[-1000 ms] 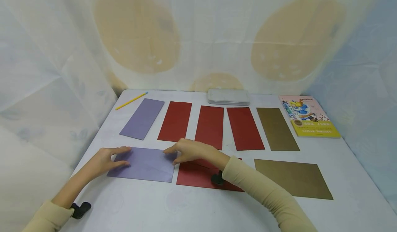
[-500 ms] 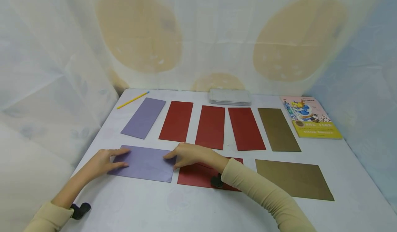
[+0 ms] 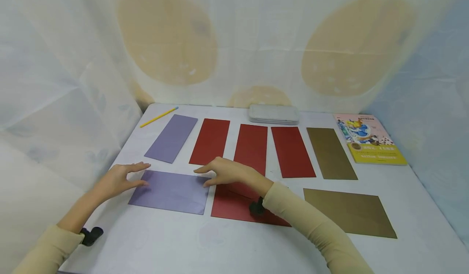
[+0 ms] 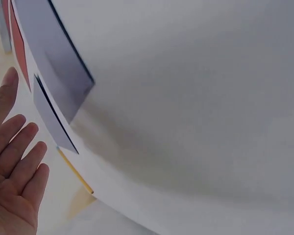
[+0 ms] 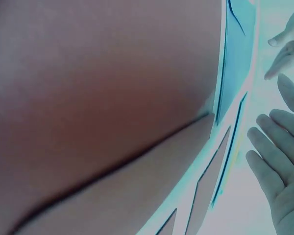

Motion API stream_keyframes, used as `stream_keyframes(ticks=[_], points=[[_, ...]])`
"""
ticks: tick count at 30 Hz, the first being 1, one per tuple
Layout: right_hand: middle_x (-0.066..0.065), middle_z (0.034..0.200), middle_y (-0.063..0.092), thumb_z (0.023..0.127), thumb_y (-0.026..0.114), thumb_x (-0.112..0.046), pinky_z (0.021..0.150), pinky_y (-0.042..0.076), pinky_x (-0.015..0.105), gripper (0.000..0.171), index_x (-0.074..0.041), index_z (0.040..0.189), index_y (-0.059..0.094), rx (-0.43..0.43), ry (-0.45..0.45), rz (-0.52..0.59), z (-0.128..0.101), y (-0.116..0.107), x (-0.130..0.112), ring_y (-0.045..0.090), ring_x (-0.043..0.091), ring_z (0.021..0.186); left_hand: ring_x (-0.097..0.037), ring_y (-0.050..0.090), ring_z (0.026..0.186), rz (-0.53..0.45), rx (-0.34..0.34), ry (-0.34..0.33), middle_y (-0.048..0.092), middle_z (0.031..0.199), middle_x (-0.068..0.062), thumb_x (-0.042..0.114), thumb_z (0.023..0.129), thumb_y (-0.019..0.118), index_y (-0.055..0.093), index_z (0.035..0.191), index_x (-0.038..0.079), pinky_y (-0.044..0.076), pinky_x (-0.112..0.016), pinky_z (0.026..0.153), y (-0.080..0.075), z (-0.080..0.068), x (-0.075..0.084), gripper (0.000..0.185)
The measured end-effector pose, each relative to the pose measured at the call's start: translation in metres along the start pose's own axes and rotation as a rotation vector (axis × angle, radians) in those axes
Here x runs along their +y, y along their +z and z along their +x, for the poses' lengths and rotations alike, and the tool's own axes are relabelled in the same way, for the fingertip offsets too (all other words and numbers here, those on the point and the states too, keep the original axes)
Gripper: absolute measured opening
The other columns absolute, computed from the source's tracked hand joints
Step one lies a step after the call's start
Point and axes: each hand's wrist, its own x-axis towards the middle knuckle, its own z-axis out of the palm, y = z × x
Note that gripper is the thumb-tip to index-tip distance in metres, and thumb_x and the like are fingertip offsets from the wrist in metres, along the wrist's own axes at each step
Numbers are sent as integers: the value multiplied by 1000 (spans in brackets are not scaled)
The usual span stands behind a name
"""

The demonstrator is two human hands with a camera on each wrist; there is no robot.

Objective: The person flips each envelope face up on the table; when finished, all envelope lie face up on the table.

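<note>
Item: purple envelope [image 3: 170, 192], flat near the table's [image 3: 234, 249] front-left edge, beside a red envelope [image 3: 238, 207].
My left hand [image 3: 117, 180]: fingers released, straight, hovering at its left end.
My right hand [image 3: 223, 172]: fingers released, over its right end, likely flanking it for squaring.
Far row: 5 envelopes.

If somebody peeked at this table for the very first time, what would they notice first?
Probably the two hands: the left hand and right hand sit open at either end of a purple envelope near the front of the white table. Next comes the row of colored sheets behind, with three red sheets in the middle. A bright picture book lies at the far right corner.
</note>
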Motion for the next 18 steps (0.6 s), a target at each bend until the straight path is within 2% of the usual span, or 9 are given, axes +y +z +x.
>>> stream_keyframes(ticks=[3,6,8,11,12,14,18], points=[[2,129,61,88,73,-22,83,44,13,50,-8,134,58,23,17,-3,5,-3,3,59,9,114,-40,62,105,4,-20,-8,66,113,-21,20,66,88,69,117,1,50,-48,81,-3,10,-7,58],[5,125,64,88,72,-21,75,44,13,51,-7,135,57,32,34,0,12,-5,7,63,7,89,-42,61,107,6,-49,-18,65,113,-24,22,68,88,68,118,-1,48,-52,84,-4,22,-16,59],[6,115,69,89,71,-21,68,41,14,51,-8,136,56,33,40,-7,17,-5,9,54,6,73,-42,59,109,6,-72,-37,64,115,-26,24,69,87,67,119,-2,47,-53,87,-5,30,-22,60],[5,109,71,90,70,-23,66,39,14,50,-8,135,57,44,33,-39,25,-6,11,44,3,68,-43,56,114,7,-110,-75,61,119,-27,31,71,86,65,122,-2,44,-54,90,-4,40,-31,64],[3,97,71,91,70,-24,65,37,15,50,-7,135,57,43,36,-44,28,-7,12,41,3,67,-43,56,115,9,-122,-87,60,120,-27,33,71,85,64,123,-2,44,-55,92,-3,44,-33,66],[-1,79,65,91,69,-26,62,33,16,50,-6,135,57,46,42,-53,34,-8,13,35,4,63,-43,54,117,13,-143,-109,59,122,-27,38,71,84,63,124,-2,42,-55,94,-1,49,-39,70],[-7,59,42,91,69,-27,57,27,20,51,-5,135,55,60,77,-45,46,-8,17,21,9,58,-44,52,119,31,-183,-132,56,125,-29,47,70,83,61,127,-3,40,-55,97,6,60,-49,78]])
